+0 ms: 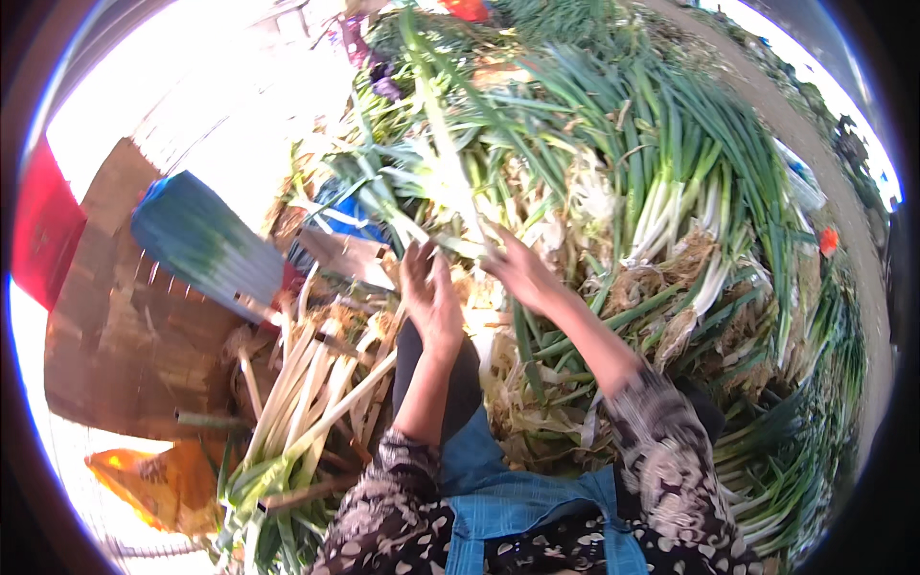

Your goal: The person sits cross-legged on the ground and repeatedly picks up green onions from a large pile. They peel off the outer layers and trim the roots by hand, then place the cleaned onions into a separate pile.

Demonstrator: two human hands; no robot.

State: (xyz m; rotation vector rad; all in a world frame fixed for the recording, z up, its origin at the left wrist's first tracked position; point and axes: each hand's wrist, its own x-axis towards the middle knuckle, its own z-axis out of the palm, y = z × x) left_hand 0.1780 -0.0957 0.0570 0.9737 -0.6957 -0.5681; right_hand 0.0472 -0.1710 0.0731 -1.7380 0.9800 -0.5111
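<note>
My left hand (pixel 433 298) is raised over my knee, fingers up. Its fingertips meet the lower end of a green onion stalk (pixel 394 215); blur hides whether they grip it. My right hand (pixel 523 273) has its fingers bent around the pale lower end of a long green onion (pixel 442 133), whose leaves point away from me. A pale green strip (pixel 460 246) spans the gap between both hands. Trimmed white-stemmed green onions (pixel 316 388) lie in a bundle left of my left arm. Loose peeled skins (pixel 535 424) lie beneath my right forearm.
A heap of green onions (pixel 668 158) with roots spreads ahead and right. More onions (pixel 769 467) lie at lower right. On the left are brown cardboard (pixel 144 345), a bag printed with green onions (pixel 208 237), a red object (pixel 47 223) and an orange bag (pixel 162 489).
</note>
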